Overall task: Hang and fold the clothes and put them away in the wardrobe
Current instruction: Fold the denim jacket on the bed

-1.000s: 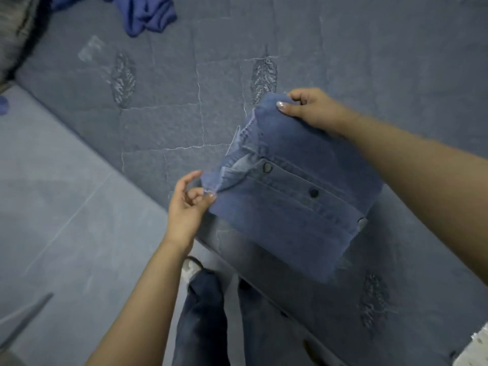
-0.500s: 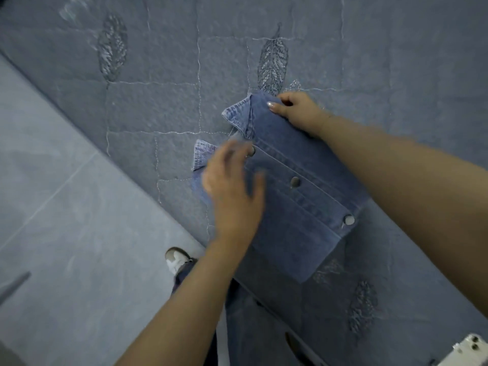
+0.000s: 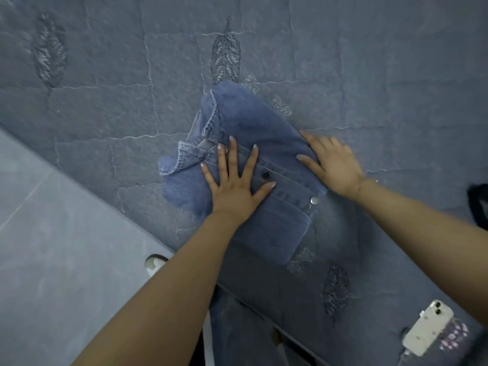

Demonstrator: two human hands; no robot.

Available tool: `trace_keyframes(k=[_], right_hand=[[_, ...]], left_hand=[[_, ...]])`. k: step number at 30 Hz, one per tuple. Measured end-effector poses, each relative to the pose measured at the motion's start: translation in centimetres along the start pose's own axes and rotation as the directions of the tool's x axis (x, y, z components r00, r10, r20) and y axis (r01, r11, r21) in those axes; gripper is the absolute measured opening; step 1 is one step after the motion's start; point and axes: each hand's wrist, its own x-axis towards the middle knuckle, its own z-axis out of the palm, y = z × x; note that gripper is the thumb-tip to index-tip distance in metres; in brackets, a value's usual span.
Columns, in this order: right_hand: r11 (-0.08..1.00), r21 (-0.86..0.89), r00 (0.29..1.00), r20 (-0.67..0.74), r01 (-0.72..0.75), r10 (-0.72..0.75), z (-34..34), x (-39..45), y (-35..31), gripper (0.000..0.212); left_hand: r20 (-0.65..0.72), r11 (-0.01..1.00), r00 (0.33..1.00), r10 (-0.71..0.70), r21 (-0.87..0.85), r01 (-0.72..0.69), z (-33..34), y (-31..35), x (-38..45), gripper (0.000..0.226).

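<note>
A folded blue denim shirt [image 3: 253, 120] with metal snap buttons lies on the grey quilted bed cover [image 3: 105, 88], collar toward the far left. My left hand [image 3: 235, 183] presses flat on its middle with the fingers spread, just beside the button strip. At the shirt's right edge my right hand [image 3: 332, 165] rests flat, fingers straight and pointing left, partly on the denim and partly on the cover.
The bed's edge runs diagonally from the left to the bottom centre, with pale floor tiles [image 3: 52, 260] beyond it. A white phone [image 3: 427, 331] lies on the cover at the bottom right. A dark object [image 3: 479, 204] shows at the right edge. My jeans and a shoe [image 3: 154, 262] are below.
The shirt went from held up by its corners to lying on the bed. My left hand came down flat on it. My right hand let go of the far corner and slid to the right edge.
</note>
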Motion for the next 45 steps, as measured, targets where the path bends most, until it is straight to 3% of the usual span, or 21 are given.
trace_keyframes(k=[3, 5, 6, 8, 9, 10, 11, 12, 13, 15, 18, 23, 27, 33, 41, 45], right_hand=[[1.000, 0.030, 1.000, 0.002, -0.005, 0.005, 0.4, 1.3, 0.5, 0.057], [0.968, 0.248, 0.996, 0.084, -0.028, 0.007, -0.7, 1.9, 0.8, 0.053], [0.923, 0.376, 0.986, 0.163, -0.088, 0.028, -1.7, 2.3, 0.9, 0.049], [0.842, 0.492, 0.939, 0.341, -0.223, 0.050, -3.7, 3.2, 0.8, 0.047], [0.848, 0.474, 0.921, 0.388, -0.239, 0.043, -4.3, 4.0, 0.8, 0.048], [0.864, 0.445, 0.911, 0.410, -0.234, 0.036, -4.7, 4.7, 0.7, 0.048], [0.875, 0.426, 0.908, 0.417, -0.230, 0.036, -4.9, 5.4, 0.5, 0.047], [0.868, 0.433, 0.899, 0.437, -0.245, 0.035, -4.9, 6.1, 0.2, 0.047], [0.838, 0.472, 0.876, 0.482, -0.276, 0.017, -4.8, 6.6, -0.2, 0.048], [0.750, 0.554, 0.791, 0.608, -0.361, -0.067, -4.4, 6.9, -1.3, 0.051], [0.716, 0.565, 0.746, 0.660, -0.410, -0.094, -3.8, 5.9, -2.6, 0.049], [0.680, 0.582, 0.738, 0.669, -0.445, -0.089, -5.0, 2.5, -5.0, 0.046], [0.607, 0.670, 0.796, 0.598, -0.428, -0.099, -6.1, -1.9, -9.1, 0.054], [0.563, 0.782, 0.859, 0.459, -0.267, -0.229, -10.5, -9.8, -22.8, 0.059], [0.523, 0.852, 0.793, 0.336, -0.026, -0.508, -16.0, -24.4, -45.7, 0.063], [0.509, 0.859, 0.713, 0.319, 0.061, -0.624, -15.3, -31.4, -57.6, 0.062]], left_hand=[[-0.052, 0.999, 0.998, 0.044, -0.002, -0.044, -0.9, 0.6, -1.4, 0.076], [-0.176, 0.968, 0.984, 0.024, -0.241, -0.067, -1.4, 0.8, -3.5, 0.062], [-0.263, 0.899, 0.964, -0.043, -0.431, -0.077, -1.5, 0.9, -5.0, 0.050], [-0.390, 0.717, 0.845, -0.365, -0.697, -0.012, -0.6, 0.8, -8.2, 0.034], [-0.341, 0.588, 0.744, -0.575, -0.804, 0.085, 0.0, 0.9, -9.6, 0.036], [-0.195, 0.385, 0.626, -0.755, -0.905, 0.183, 0.5, 1.1, -10.5, 0.045], [0.027, 0.115, 0.542, -0.840, -0.967, 0.227, 0.8, 1.4, -11.1, 0.057], [0.267, -0.167, 0.547, -0.793, -0.960, 0.226, 1.0, 1.7, -11.2, 0.070], [0.426, -0.375, 0.621, -0.658, -0.900, 0.220, 1.3, 2.0, -11.0, 0.079], [0.522, -0.543, 0.730, -0.441, -0.803, 0.247, 1.7, 2.0, -10.3, 0.085], [0.573, -0.611, 0.744, -0.343, -0.738, 0.287, 1.8, 0.8, -9.3, 0.073], [0.528, -0.593, 0.836, -0.148, -0.724, 0.352, -0.2, -1.7, -10.8, 0.032], [0.458, -0.521, 0.863, -0.211, -0.800, 0.297, -3.4, -4.7, -14.5, 0.047], [0.243, -0.367, 0.933, -0.264, -0.920, 0.137, -12.8, -11.3, -24.6, 0.047], [0.107, -0.390, 0.891, -0.440, -0.917, -0.083, -25.1, -21.9, -46.5, 0.053], [-0.010, -0.316, 0.781, -0.625, -0.911, -0.264, -29.0, -26.2, -59.3, 0.057]])
